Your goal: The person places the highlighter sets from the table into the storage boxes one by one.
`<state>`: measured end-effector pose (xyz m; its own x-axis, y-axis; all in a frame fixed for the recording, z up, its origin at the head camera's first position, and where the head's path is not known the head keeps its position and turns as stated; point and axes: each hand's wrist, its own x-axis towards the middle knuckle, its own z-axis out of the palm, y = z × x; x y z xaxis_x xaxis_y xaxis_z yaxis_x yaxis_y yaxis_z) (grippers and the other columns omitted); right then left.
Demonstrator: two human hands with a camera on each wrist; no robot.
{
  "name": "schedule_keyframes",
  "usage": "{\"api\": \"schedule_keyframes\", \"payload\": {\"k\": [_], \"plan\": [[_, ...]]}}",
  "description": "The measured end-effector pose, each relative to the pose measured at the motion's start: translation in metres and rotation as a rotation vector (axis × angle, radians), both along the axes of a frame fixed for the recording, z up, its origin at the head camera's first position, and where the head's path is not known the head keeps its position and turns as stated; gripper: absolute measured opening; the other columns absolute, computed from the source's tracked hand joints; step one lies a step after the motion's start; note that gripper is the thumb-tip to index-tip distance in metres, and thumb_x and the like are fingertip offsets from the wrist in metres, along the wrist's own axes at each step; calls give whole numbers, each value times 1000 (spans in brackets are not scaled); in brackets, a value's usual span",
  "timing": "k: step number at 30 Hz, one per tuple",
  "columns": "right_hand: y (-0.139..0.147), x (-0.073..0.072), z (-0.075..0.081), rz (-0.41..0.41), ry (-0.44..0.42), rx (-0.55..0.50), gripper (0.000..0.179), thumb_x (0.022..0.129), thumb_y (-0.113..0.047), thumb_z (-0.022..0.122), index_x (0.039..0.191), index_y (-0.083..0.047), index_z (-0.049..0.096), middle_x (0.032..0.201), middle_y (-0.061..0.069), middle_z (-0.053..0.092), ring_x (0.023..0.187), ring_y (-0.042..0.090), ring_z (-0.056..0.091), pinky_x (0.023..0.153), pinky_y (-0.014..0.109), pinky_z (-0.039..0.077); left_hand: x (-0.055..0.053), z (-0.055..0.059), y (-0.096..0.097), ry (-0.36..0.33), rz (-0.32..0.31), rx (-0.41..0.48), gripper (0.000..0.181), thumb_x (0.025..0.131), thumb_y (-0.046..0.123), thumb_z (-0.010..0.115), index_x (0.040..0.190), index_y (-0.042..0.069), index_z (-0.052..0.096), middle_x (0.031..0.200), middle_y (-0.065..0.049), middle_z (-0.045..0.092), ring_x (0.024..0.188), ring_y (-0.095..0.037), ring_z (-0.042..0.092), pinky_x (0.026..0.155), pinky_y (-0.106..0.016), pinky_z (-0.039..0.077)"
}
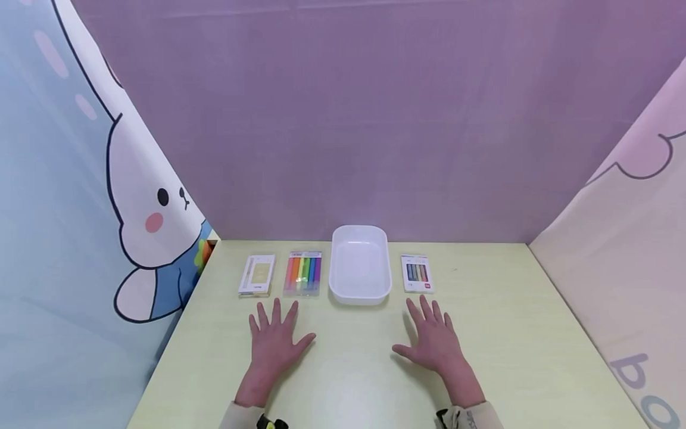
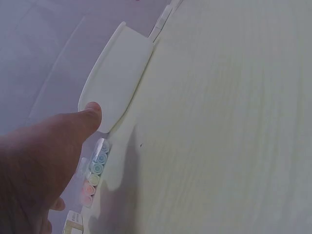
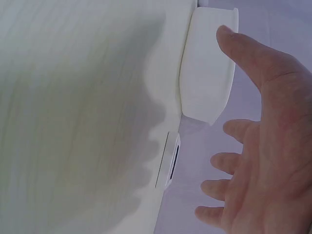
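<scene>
My left hand (image 1: 274,339), fingers spread and holding nothing, hovers over the table just in front of a white and yellow box (image 1: 257,276) and a clear pack of rainbow-coloured markers (image 1: 303,274). Their round ends show as pastel discs in the left wrist view (image 2: 96,168). With fingers likewise spread, my right hand (image 1: 436,342) is just in front of a flat white box (image 1: 417,274) that has coloured sticks pictured on it. Between the packs stands a white plastic basin (image 1: 360,265), with nothing visible inside. Neither hand touches any of these things.
A pale wood-patterned table (image 1: 354,369) carries everything. Behind it hangs a purple cloth (image 1: 364,119). A blue cloth with a cartoon rabbit (image 1: 155,208) borders the left side, and a pale printed cloth (image 1: 616,250) the right.
</scene>
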<state>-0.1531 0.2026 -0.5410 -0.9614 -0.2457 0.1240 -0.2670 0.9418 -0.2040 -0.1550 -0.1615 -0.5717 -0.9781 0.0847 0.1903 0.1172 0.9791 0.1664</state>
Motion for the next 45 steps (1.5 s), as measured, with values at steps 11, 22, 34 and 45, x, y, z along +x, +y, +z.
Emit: {"api": "schedule_keyframes", "payload": {"k": [11, 22, 34, 45], "plan": [[-7, -3, -5, -11, 14, -95, 101, 72, -61, 74, 150, -9, 36, 150, 25, 32, 136, 49, 27, 103, 64, 28, 3, -7, -8, 31, -7, 6, 83, 82, 72, 55, 145, 18, 46, 147, -29, 35, 133, -61, 18, 103, -72, 12], [-6, 0, -7, -13, -12, -128, 94, 75, -52, 77, 148, -6, 39, 147, 26, 36, 131, 51, 34, 97, 64, 36, 1, -16, -5, -28, -32, 38, 76, 88, 65, 53, 147, 20, 43, 150, -24, 34, 135, -57, 20, 105, -70, 13], [-7, -13, 6, -95, -33, -142, 84, 80, -46, 74, 145, -3, 41, 144, 28, 39, 128, 45, 41, 81, 58, 48, -24, 6, -8, 31, -123, 246, 62, 89, 42, 66, 142, 15, 49, 144, -20, 44, 128, -51, 39, 98, -60, 38], [-9, -13, 13, -119, -42, -176, 77, 83, -42, 72, 143, -3, 45, 144, 26, 40, 125, 46, 44, 78, 59, 49, -43, 18, -2, -13, -136, 365, 56, 93, 38, 62, 142, 14, 50, 142, -14, 48, 129, -31, 46, 99, -50, 42]]}}
